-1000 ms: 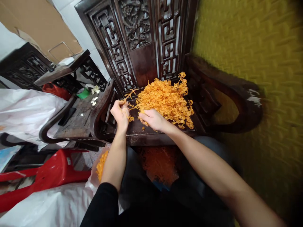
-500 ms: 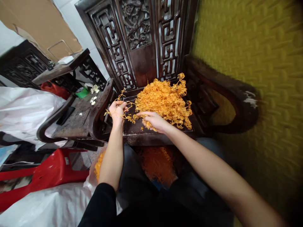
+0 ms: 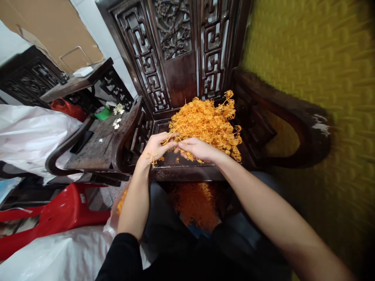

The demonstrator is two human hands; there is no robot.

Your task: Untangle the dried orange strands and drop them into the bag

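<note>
A red plastic stool [image 3: 58, 218] lies beside white sacks [image 3: 32, 136].

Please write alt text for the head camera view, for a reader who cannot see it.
Two bare hands, left hand and right hand, meet at the near edge of an orange strand pile on a carved dark wooden chair. A few strands lie across the left hand. A red stool stands at left.

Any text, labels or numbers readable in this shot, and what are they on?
None can be read.
Red stool: a small pale sticker, too small and blurred to read.
Cardboard: no print shows.
Chair back: carved patterns only, no lettering.
White sacks: plain on the parts in view.
The orange strands and both hands, left hand and right hand, carry no writing.
</note>
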